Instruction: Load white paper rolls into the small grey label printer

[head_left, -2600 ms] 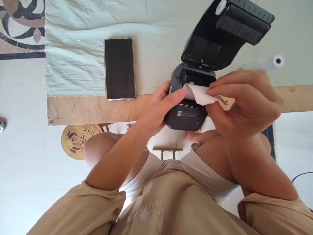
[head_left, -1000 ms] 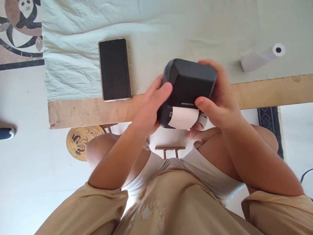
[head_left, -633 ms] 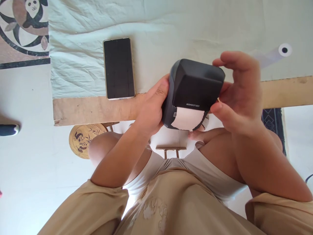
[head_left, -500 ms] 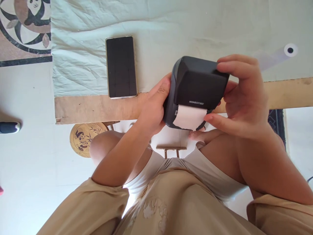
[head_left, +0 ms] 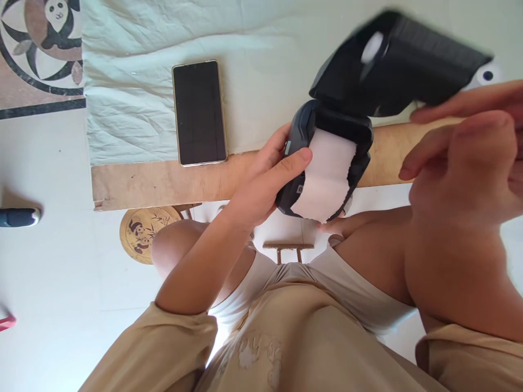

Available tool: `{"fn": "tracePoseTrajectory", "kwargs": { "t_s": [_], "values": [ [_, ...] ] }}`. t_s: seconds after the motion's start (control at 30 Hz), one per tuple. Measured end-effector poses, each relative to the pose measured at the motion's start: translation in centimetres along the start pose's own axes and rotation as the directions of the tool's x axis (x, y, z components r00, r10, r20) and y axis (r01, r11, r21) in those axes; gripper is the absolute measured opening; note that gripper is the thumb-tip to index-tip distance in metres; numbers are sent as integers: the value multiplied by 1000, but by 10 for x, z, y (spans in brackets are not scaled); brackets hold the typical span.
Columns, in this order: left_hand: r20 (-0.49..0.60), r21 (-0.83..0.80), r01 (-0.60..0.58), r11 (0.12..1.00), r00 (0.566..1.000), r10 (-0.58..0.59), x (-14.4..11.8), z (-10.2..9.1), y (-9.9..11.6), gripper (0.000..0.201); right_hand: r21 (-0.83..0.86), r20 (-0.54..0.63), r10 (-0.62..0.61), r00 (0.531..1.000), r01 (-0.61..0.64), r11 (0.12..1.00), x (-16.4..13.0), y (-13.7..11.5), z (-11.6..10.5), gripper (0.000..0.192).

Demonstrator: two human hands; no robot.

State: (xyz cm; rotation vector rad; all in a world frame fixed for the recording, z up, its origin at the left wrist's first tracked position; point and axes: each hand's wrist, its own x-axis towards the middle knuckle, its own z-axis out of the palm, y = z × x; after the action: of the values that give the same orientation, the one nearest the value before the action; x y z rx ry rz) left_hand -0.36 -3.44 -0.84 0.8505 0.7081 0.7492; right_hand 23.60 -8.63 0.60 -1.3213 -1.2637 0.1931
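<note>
A small black label printer (head_left: pixel 300 139) sits at the near edge of the table, its lid (head_left: pixel 398 65) swung up and back, blurred by motion. White paper (head_left: pixel 327 174) runs from the open bay down over the front of the body. My left hand (head_left: pixel 265 179) grips the printer's left side, thumb resting on the paper's edge. My right hand (head_left: pixel 466 163) hovers to the right of the printer, fingers loosely apart, holding nothing, just below the raised lid.
A dark phone (head_left: pixel 199 111) lies face up on the pale cloth (head_left: pixel 134 81) left of the printer. A white paper roll (head_left: pixel 488 76) peeks out behind the lid. The bare wooden table edge (head_left: pixel 155 182) runs along the front. Below are my knees and a panda-printed stool (head_left: pixel 141 234).
The printer's lid, closed half a second ago under my right hand, has swung open. My right hand has pulled away to the right. More paper shows over the front.
</note>
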Motion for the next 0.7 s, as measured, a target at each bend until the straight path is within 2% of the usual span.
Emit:
{"fn": "tracePoseTrajectory", "kwargs": {
  "t_s": [0.07, 0.17, 0.2, 0.27, 0.37, 0.43, 0.53, 0.6, 0.7],
  "values": [
    [5, 11, 12, 1000, 1000, -12, 1, -1, 1, 56, -129, -26, -172, 985, 167, 977, -1, 0, 3, 71],
    [70, 57, -26, 998, 997, 22, 4, -5, -1, 64, -304, 199, -262, 944, 314, 900, -8, -4, 6, 20],
    [103, 82, -40, 996, 994, 31, 5, -7, -2, 68, -337, 272, -282, 920, 366, 867, -11, -7, 6, 15],
    [156, 132, -57, 990, 987, 36, 8, -12, -5, 77, -393, 406, -288, 867, 450, 802, -15, -15, 1, 24],
    [192, 156, -86, 984, 980, 55, 9, -15, -5, 78, -465, 574, -190, 797, 508, 726, -15, -25, -11, 17],
    [167, 141, -82, 987, 984, 58, 5, -13, -2, 69, -458, 613, -88, 785, 444, 770, -13, -26, -18, 17],
    [39, 101, 3, 995, 999, -7, -3, -4, 6, 56, -368, 566, 25, 824, 225, 902, -9, -20, -19, 23],
    [-11, 65, 37, 997, 999, -37, -7, 2, 10, 59, -280, 539, 72, 839, 98, 955, -10, -18, -18, 25],
    [-14, 48, 23, 999, 1000, -22, -8, 6, 12, 60, -112, 518, 145, 843, -102, 989, -12, -19, -25, 38]
  ]
}}
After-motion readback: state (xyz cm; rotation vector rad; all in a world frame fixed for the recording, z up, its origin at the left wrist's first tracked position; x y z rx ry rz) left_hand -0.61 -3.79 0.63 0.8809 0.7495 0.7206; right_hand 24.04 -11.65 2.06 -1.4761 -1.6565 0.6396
